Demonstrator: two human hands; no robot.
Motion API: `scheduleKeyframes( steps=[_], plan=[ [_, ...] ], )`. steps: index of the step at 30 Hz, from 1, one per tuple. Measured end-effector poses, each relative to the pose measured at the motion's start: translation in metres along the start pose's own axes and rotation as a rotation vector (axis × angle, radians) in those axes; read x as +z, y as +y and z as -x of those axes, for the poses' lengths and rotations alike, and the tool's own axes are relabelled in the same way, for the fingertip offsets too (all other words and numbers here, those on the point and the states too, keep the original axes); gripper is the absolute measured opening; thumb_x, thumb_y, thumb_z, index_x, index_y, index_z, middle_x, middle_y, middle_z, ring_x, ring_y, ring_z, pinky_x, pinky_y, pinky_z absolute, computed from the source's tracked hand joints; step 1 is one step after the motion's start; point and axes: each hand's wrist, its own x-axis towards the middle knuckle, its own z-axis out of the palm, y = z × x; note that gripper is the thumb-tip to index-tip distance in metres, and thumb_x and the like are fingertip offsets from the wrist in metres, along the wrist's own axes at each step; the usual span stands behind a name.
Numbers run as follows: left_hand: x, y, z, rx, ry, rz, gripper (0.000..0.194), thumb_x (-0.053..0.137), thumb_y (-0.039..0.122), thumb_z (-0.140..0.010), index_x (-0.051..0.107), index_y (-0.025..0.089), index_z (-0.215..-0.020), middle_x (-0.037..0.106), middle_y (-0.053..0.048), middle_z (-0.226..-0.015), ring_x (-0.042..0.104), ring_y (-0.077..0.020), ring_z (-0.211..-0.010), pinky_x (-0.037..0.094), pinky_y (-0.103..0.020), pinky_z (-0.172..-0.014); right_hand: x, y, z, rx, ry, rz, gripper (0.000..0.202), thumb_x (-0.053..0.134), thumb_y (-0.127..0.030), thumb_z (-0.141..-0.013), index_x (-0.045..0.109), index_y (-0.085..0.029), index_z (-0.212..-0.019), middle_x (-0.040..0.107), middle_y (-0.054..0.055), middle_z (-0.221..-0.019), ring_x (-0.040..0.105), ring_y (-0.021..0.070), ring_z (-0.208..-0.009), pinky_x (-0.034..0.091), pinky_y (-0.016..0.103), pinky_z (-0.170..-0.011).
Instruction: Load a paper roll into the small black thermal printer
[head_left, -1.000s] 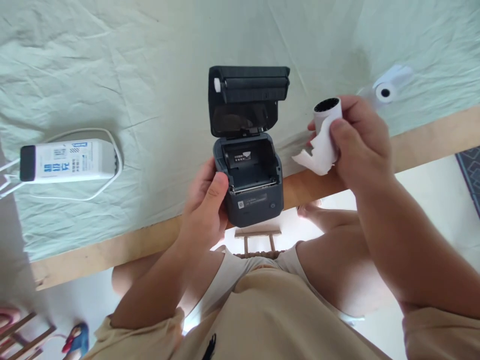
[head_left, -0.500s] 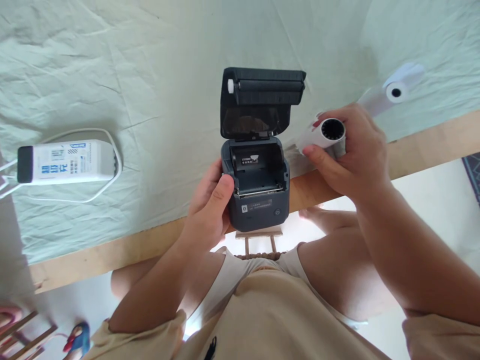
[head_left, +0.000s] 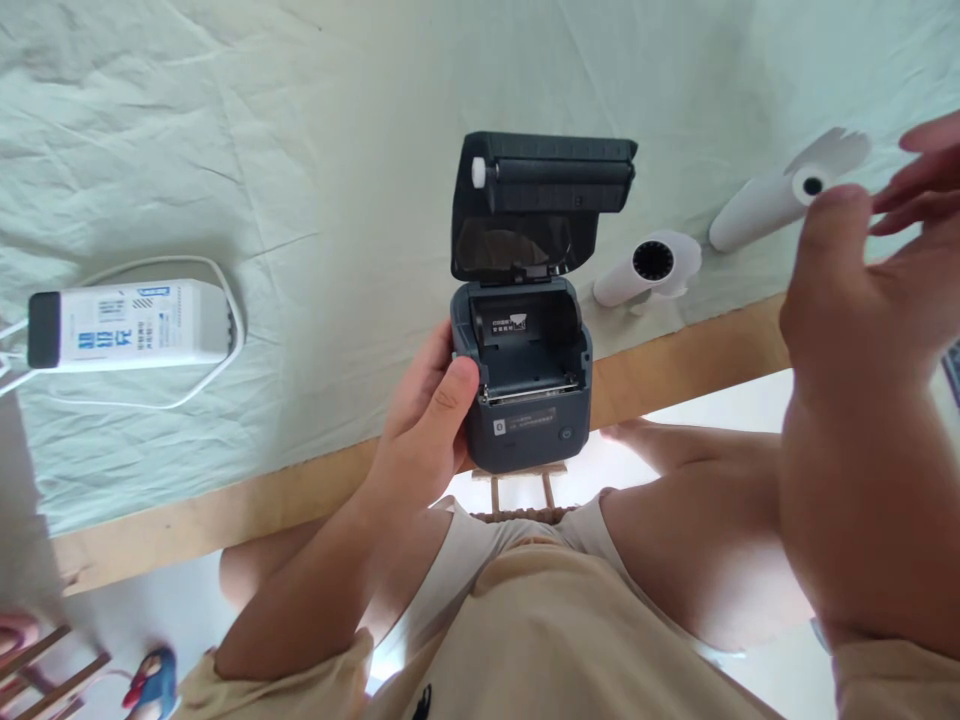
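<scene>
My left hand (head_left: 427,420) grips a dark grey label printer (head_left: 529,435) by its left side, thumb on top. The printer's lid (head_left: 544,180) is raised, and its paper bay (head_left: 532,345) holds no roll. To the right, a white paper roll (head_left: 622,280) with a wide black core stands on the cloth, its loose end sticking out. Beyond it is a second white paper roll (head_left: 757,215) with a narrower core. Close to that roll's near end, my right hand (head_left: 877,270) is open, thumb and fingers apart. Whether the thumb touches the roll I cannot tell.
A pale green cloth (head_left: 360,180) covers the table, leaving a bare wooden edge (head_left: 202,525) along my side. At the left lies a white box-shaped device (head_left: 142,325) with blue printing and a white cable (head_left: 180,400) looped round it.
My right hand has let go of the wide-core roll, which now stands on the table, and has moved right to the other roll. The printer has shifted slightly right in my left hand.
</scene>
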Motion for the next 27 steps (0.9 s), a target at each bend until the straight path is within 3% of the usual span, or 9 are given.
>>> scheduleKeyframes(
  steps=[2, 5, 9, 11, 14, 16, 19, 23, 27],
  plan=[
    [0.000, -0.001, 0.000, 0.002, -0.005, -0.008, 0.033, 0.076, 0.050, -0.098, 0.076, 0.024, -0.118, 0.081, -0.002, -0.099, 0.077, -0.0166, -0.077, 0.063, -0.023, -0.058, 0.009, 0.017, -0.006, -0.036, -0.027, 0.023, 0.046, 0.081, -0.041, -0.079, 0.067, -0.021, -0.118, 0.069, 0.013, -0.126, 0.071, 0.0254, -0.095, 0.054, 0.043, -0.072],
    [-0.001, -0.001, 0.000, 0.039, 0.019, -0.012, 0.033, 0.077, 0.050, -0.097, 0.078, 0.023, -0.115, 0.081, -0.001, -0.097, 0.076, -0.0161, -0.078, 0.063, -0.022, -0.060, 0.021, 0.025, -0.010, -0.045, -0.146, 0.051, 0.050, 0.091, -0.039, -0.072, 0.064, -0.021, -0.110, 0.068, 0.012, -0.117, 0.067, 0.0245, -0.095, 0.055, 0.043, -0.074],
    [-0.001, 0.003, 0.002, -0.017, 0.021, -0.045, 0.037, 0.078, 0.053, -0.095, 0.077, 0.026, -0.120, 0.082, -0.001, -0.102, 0.077, -0.0185, -0.083, 0.064, -0.024, -0.064, 0.019, 0.011, -0.007, -0.016, -0.224, -0.149, 0.055, 0.075, -0.016, -0.075, 0.063, -0.025, -0.128, 0.073, 0.008, -0.118, 0.069, 0.0192, -0.085, 0.055, 0.038, -0.073],
    [0.000, 0.005, 0.002, -0.055, 0.013, -0.024, 0.036, 0.079, 0.052, -0.095, 0.076, 0.026, -0.120, 0.081, 0.000, -0.101, 0.077, -0.0177, -0.084, 0.064, -0.024, -0.067, 0.015, 0.003, -0.005, -0.065, -0.270, -0.183, 0.055, 0.066, -0.011, -0.074, 0.066, -0.027, -0.127, 0.075, 0.008, -0.116, 0.070, 0.0205, -0.089, 0.056, 0.037, -0.073],
    [0.002, 0.003, 0.002, -0.017, 0.015, 0.042, 0.030, 0.079, 0.048, -0.096, 0.078, 0.025, -0.115, 0.081, 0.001, -0.098, 0.076, -0.0150, -0.080, 0.063, -0.021, -0.066, 0.013, 0.000, -0.004, -0.116, -0.289, -0.092, 0.048, 0.072, -0.018, -0.074, 0.071, -0.026, -0.121, 0.072, 0.013, -0.121, 0.070, 0.0254, -0.103, 0.057, 0.038, -0.076],
    [0.001, -0.001, 0.001, 0.017, 0.022, 0.048, 0.028, 0.079, 0.047, -0.096, 0.079, 0.025, -0.114, 0.081, 0.001, -0.096, 0.076, -0.0144, -0.079, 0.062, -0.020, -0.063, 0.013, 0.002, -0.003, -0.088, -0.259, -0.115, 0.056, 0.075, -0.021, -0.072, 0.067, -0.026, -0.127, 0.070, 0.013, -0.121, 0.069, 0.0239, -0.097, 0.057, 0.038, -0.075],
    [0.000, -0.004, 0.000, 0.018, 0.051, 0.021, 0.028, 0.078, 0.048, -0.096, 0.080, 0.026, -0.113, 0.081, 0.001, -0.095, 0.075, -0.0149, -0.077, 0.062, -0.020, -0.062, 0.013, 0.005, 0.002, -0.071, -0.267, -0.277, 0.066, 0.065, -0.015, -0.076, 0.055, -0.026, -0.140, 0.074, 0.009, -0.114, 0.070, 0.0207, -0.090, 0.058, 0.038, -0.077],
    [0.000, -0.004, 0.000, 0.034, 0.031, 0.033, 0.025, 0.077, 0.047, -0.097, 0.081, 0.025, -0.108, 0.081, 0.001, -0.092, 0.073, -0.0139, -0.075, 0.063, -0.019, -0.061, 0.011, 0.002, 0.008, -0.139, -0.258, -0.123, 0.056, 0.071, -0.020, -0.073, 0.069, -0.023, -0.129, 0.071, 0.015, -0.123, 0.069, 0.0265, -0.107, 0.059, 0.042, -0.086],
    [0.003, -0.001, 0.002, 0.012, 0.027, 0.065, 0.025, 0.079, 0.047, -0.097, 0.080, 0.024, -0.107, 0.080, 0.002, -0.089, 0.073, -0.0120, -0.074, 0.062, -0.018, -0.060, 0.011, 0.000, 0.008, -0.086, -0.291, -0.237, 0.067, 0.066, -0.015, -0.075, 0.061, -0.022, -0.142, 0.075, 0.013, -0.117, 0.072, 0.0242, -0.096, 0.060, 0.042, -0.085]
  ],
)
